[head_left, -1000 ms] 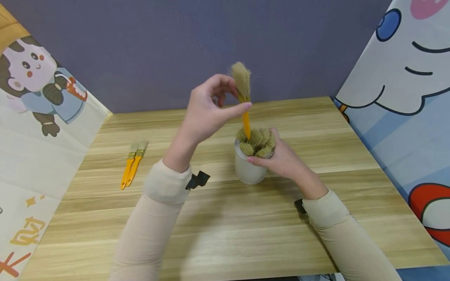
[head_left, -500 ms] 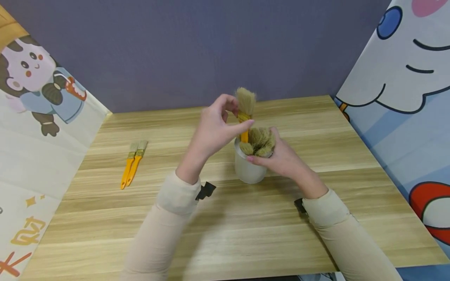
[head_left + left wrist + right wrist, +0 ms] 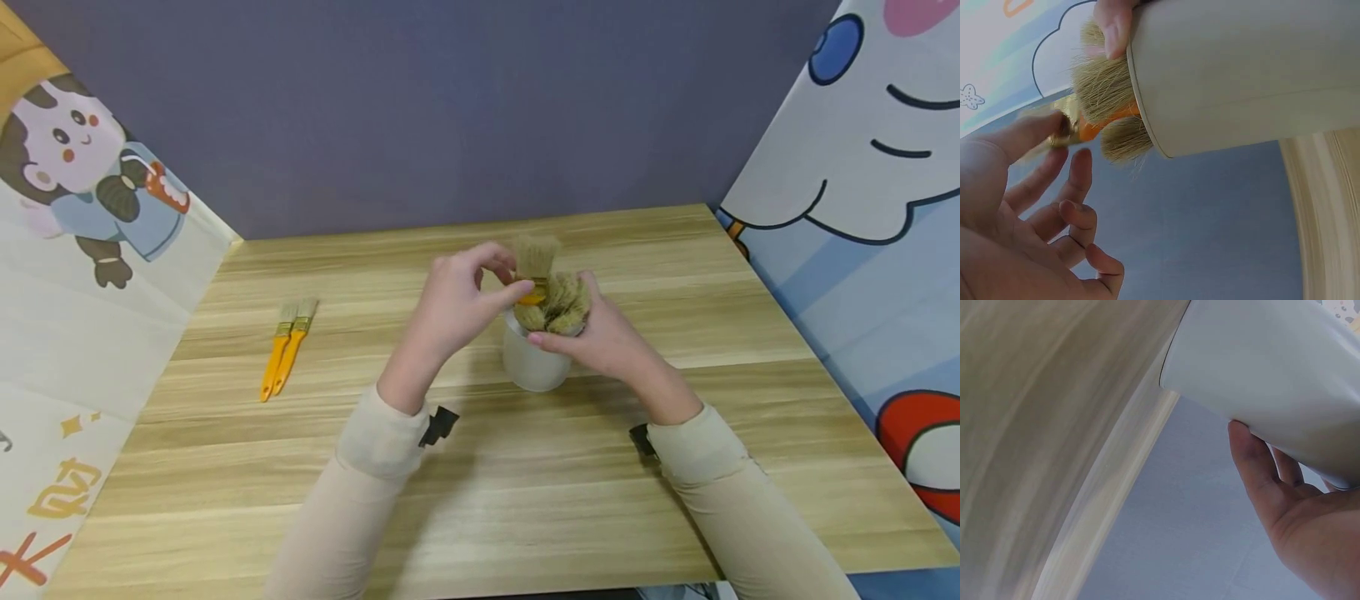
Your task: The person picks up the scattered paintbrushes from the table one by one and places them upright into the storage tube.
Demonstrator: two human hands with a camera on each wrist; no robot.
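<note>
My left hand [image 3: 461, 296] pinches a paintbrush [image 3: 536, 258] near its metal band, between thumb and fingertips. The brush stands bristles up, its orange handle [image 3: 1089, 130] reaching into a white cylindrical cup [image 3: 534, 367]. Most of that handle is hidden by the cup and the other bristles. Several brush heads [image 3: 562, 302] poke out of the cup's mouth. From the right side, my right hand [image 3: 607, 333] grips the cup near its rim, thumb in front. In the right wrist view, fingers [image 3: 1254, 459] lie along the cup's wall.
Two paintbrushes [image 3: 288, 346] with orange handles lie side by side on the left of the wooden table [image 3: 525, 500]. A dark wall [image 3: 465, 108] rises behind the table, and printed cartoon panels stand at both sides.
My left hand has come down with the paintbrush, and its handle has sunk into the cup. The right hand and the cup have stayed in place.
</note>
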